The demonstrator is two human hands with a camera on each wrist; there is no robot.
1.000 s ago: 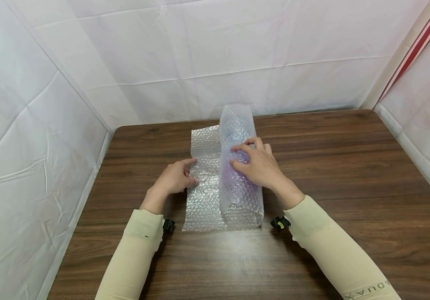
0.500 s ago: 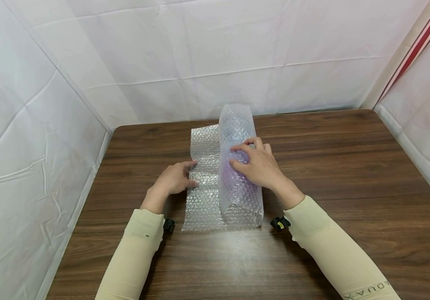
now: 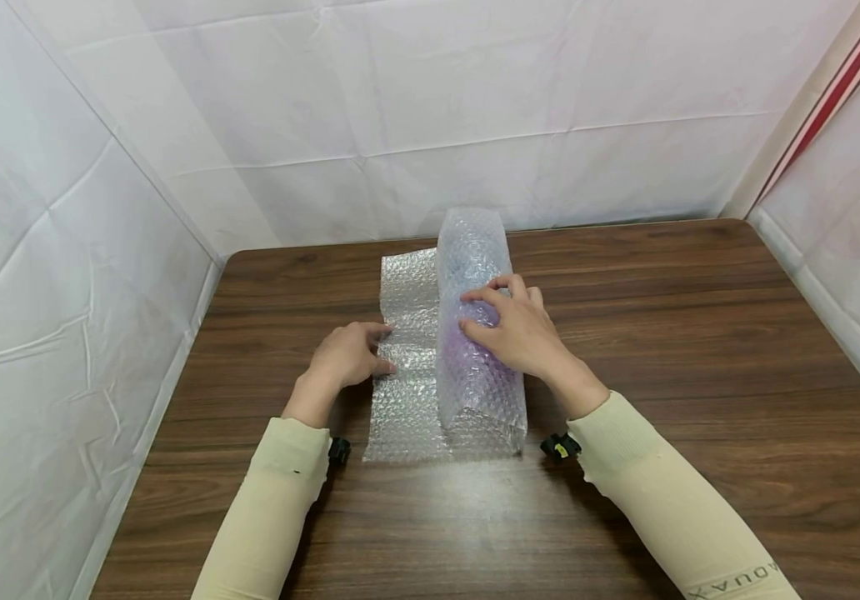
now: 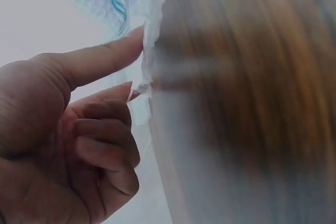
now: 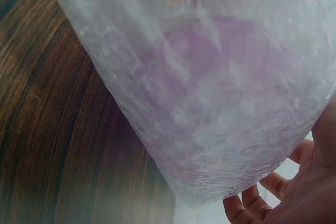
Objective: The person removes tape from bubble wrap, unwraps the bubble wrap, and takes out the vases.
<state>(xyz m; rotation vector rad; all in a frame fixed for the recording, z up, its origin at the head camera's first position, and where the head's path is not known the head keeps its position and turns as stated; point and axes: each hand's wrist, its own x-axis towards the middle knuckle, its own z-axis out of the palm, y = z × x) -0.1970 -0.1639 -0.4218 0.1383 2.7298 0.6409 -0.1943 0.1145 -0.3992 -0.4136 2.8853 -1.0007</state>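
Observation:
A roll of clear bubble wrap (image 3: 475, 392) lies front to back on the table, with something purple and bluish showing through its layers. From its left side a flat flap (image 3: 407, 408) extends. At the flap's left edge, my left hand (image 3: 343, 357) touches the wrap with thumb and index finger apart; in the left wrist view the hand's other fingers (image 4: 107, 148) are curled in. My right hand (image 3: 523, 333) rests on top of the roll, its fingers spread and bent. In the right wrist view, fingers (image 5: 254, 203) touch the wrap's side (image 5: 210, 145).
The brown wood-grain table (image 3: 662, 333) extends on both sides of the wrap and in front of it. White sheeting (image 3: 460, 100) stands behind the table and along both sides. A red stripe (image 3: 835, 92) runs down the back right corner.
The flap's creases and reflections have shifted, and its far part has changed shape slightly. My left hand has moved very little; my right hand stays on the roll.

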